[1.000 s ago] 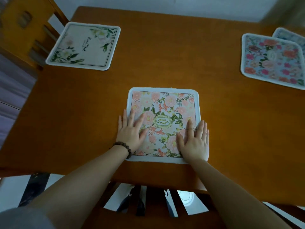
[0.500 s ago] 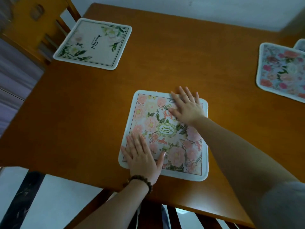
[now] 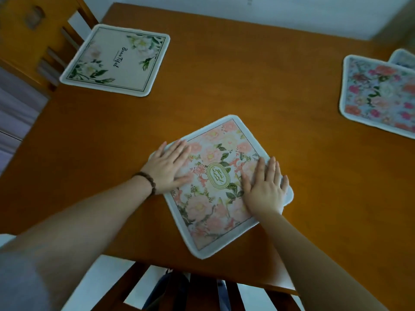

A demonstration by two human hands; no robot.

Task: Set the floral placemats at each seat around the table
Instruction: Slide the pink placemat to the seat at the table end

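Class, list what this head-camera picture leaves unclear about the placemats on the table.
1. Blue placemat, head view: mostly cut off by the right edge and covered by the rose placemat.
2. Pink placemat: the left hand and right hand hide its side corners.
3. White placemat: small print under the script is unreadable.

Orange wooden table (image 3: 224,86), matching chair (image 3: 29,30), pale wall (image 3: 292,12).

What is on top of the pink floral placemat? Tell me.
Both hands lie flat on the pink floral placemat: the left hand on its left corner, the right hand on its right corner. The print beneath the palms is covered.
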